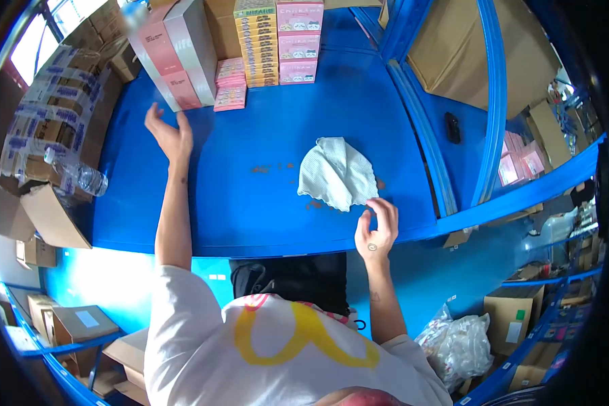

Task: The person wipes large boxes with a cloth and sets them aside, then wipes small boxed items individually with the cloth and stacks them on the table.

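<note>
A crumpled white cloth point(337, 174) lies on the blue table point(237, 223), right of its middle, with brownish marks on the surface around it. My right hand point(377, 231) is at the cloth's lower right edge, fingers curled; whether the fingertips pinch the fabric is too small to tell. On the left, my left hand point(170, 135) is raised over the table with thumb and fingers apart and nothing in it. Just beyond it stand tall pink and silver boxes point(183, 61).
Small pink packs point(231, 96), yellow boxes point(258, 51) and pink boxes point(298, 72) are stacked at the back. A plastic bottle point(91, 181) and taped cartons point(54, 115) are at the left. Blue rack posts point(497, 88) rise at the right, near a black object point(452, 128).
</note>
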The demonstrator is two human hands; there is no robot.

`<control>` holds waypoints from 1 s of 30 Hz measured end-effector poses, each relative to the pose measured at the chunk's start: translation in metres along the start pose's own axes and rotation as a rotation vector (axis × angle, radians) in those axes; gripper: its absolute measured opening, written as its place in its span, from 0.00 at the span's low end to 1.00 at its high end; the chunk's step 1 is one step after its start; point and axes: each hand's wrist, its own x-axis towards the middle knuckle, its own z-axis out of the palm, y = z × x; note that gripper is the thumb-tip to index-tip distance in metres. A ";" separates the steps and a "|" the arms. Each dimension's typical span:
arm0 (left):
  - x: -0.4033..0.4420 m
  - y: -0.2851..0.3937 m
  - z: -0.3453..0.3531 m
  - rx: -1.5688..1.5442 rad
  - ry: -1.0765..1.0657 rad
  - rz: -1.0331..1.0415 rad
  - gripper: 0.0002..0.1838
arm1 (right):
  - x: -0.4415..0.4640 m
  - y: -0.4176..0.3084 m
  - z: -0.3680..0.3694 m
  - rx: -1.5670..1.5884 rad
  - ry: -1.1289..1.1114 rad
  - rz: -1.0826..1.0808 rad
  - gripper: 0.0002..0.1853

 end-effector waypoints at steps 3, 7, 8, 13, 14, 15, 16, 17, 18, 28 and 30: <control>-0.028 0.011 -0.013 0.036 -0.161 0.115 0.25 | -0.003 0.003 -0.004 0.020 -0.007 -0.022 0.17; -0.045 0.024 -0.012 -0.008 -0.269 0.123 0.22 | -0.005 0.005 -0.001 0.033 0.002 -0.011 0.17; -0.050 0.025 -0.011 0.011 -0.286 0.111 0.20 | -0.005 0.004 -0.001 0.042 -0.002 -0.013 0.17; -0.067 0.036 -0.024 -0.072 -0.400 0.096 0.14 | -0.003 0.006 -0.005 0.306 -0.070 0.093 0.15; -0.068 0.035 -0.025 -0.080 -0.433 0.087 0.12 | -0.001 0.006 -0.005 0.485 -0.112 0.192 0.15; -0.066 0.032 -0.026 -0.078 -0.465 0.083 0.12 | 0.014 -0.020 -0.012 0.759 -0.106 0.299 0.18; -0.064 0.030 -0.025 -0.037 -0.504 0.138 0.12 | 0.033 -0.042 -0.018 0.941 -0.137 0.200 0.23; -0.065 0.029 -0.024 -0.025 -0.532 0.152 0.11 | 0.052 -0.064 -0.027 1.115 -0.170 0.111 0.29; -0.066 0.029 -0.023 -0.014 -0.560 0.167 0.11 | 0.063 -0.076 -0.035 1.188 -0.206 0.042 0.28; -0.070 0.018 -0.025 -0.152 -0.575 0.029 0.10 | 0.063 -0.081 -0.057 1.168 -0.294 0.006 0.25; -0.065 0.015 -0.024 -0.202 -0.569 0.010 0.07 | 0.061 -0.078 -0.054 1.134 -0.260 0.011 0.25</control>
